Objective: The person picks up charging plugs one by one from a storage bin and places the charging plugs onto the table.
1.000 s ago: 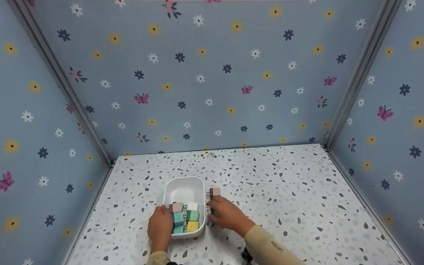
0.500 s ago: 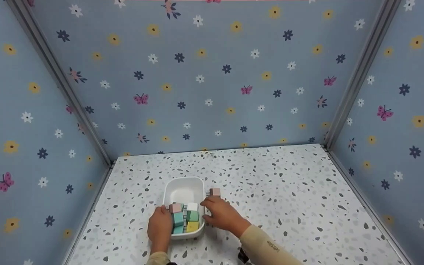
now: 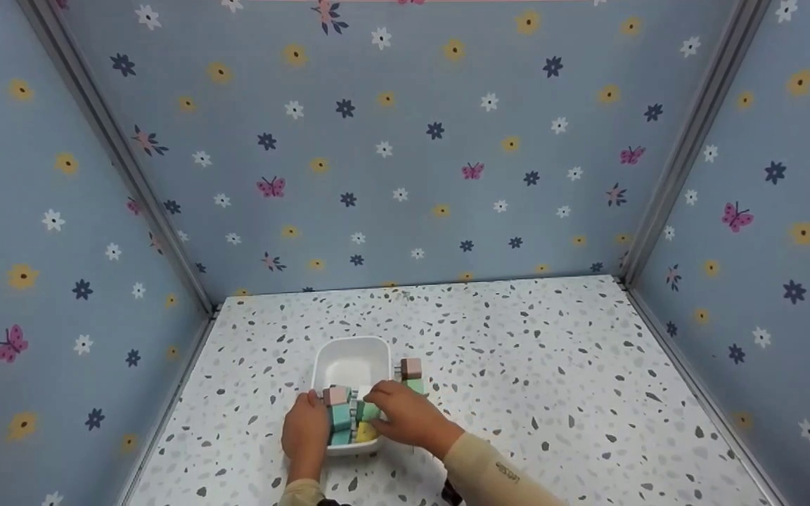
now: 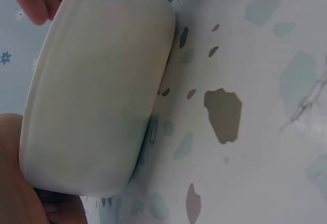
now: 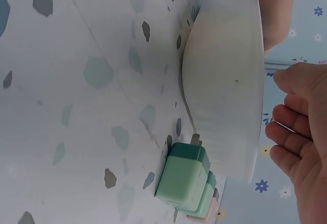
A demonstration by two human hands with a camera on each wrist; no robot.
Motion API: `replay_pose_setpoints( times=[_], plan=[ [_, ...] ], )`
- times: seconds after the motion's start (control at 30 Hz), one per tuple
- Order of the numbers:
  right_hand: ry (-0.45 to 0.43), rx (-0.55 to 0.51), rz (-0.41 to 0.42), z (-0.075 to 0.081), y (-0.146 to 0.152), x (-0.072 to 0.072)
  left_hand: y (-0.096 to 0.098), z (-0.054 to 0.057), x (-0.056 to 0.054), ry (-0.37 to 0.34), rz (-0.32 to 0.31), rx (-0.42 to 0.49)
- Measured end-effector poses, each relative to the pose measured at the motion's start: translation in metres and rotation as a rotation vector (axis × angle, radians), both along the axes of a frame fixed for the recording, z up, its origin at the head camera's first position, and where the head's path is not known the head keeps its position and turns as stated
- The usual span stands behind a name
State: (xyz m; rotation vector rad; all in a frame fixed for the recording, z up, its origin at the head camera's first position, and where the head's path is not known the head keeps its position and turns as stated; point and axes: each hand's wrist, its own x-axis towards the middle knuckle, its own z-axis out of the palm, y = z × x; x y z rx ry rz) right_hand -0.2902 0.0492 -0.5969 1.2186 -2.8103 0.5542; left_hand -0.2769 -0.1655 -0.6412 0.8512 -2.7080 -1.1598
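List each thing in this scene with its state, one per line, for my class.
White container: uncovered, partly filled
Inside plugs: clustered at its near end
Outer pink plug: on the table, right of the container
Outer green plugs: two, beside the container
Left hand: gripping the container's left side
Right hand: above the container, fingers bent, nothing visibly held

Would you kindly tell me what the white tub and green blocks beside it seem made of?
The white tub looks like matte plastic, given its smooth, seamless wall. The green blocks are probably satin plastic, with rounded edges; the grey prong on one could be metal.
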Motion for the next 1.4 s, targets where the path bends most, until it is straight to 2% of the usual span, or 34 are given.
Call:
replay_pose_setpoints(
  times=[0.37, 0.6, 0.9, 1.13, 1.4],
  plan=[
    [-0.064, 0.061, 0.028, -0.003, -0.01, 0.0, -0.001, 0.0, 0.003, 0.031, -0.016, 0.005],
    [-0.127, 0.051, 0.021, -0.001, -0.01, -0.002, -0.002, 0.001, 0.002, 0.019, -0.02, 0.004],
    [-0.113, 0.114, 0.009, 0.004, -0.015, -0.003, 0.0, 0.001, 0.001, 0.004, -0.003, 0.003],
    [-0.06, 0.165, 0.016, 0.007, -0.02, -0.004, -0.001, 0.0, 0.001, 0.011, -0.011, 0.014],
    [-0.114, 0.178, 0.032, 0.011, -0.025, -0.003, -0.002, 0.0, 0.001, 0.009, -0.025, 0.008]
  ],
)
